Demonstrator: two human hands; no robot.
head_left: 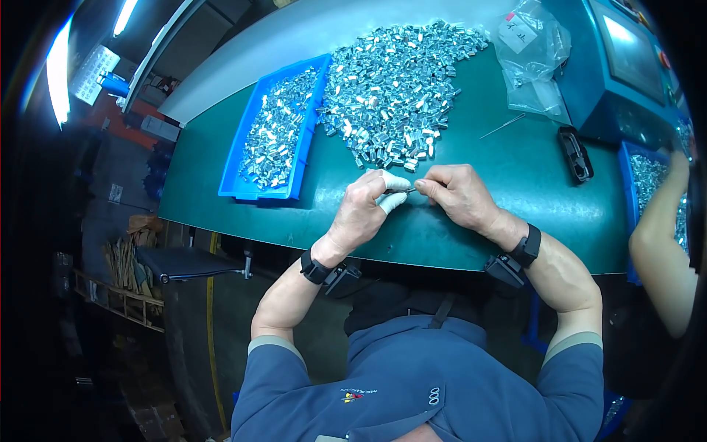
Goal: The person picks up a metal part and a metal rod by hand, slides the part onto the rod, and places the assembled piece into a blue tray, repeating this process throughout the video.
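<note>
where the two hands meet over the green tabletop [515, 177], the left hand [364, 210], its taped fingertips [394, 200] pinched together, and the right hand [460, 195], likewise pinched, both clamp one small metal piece [409, 190] just in front of the loose heap of metal parts [394, 92]. a blue tray [232, 188] of like parts lies left of the heap. risk: the tiny piece could slip from so slight a grip and vanish among the heap.
</note>
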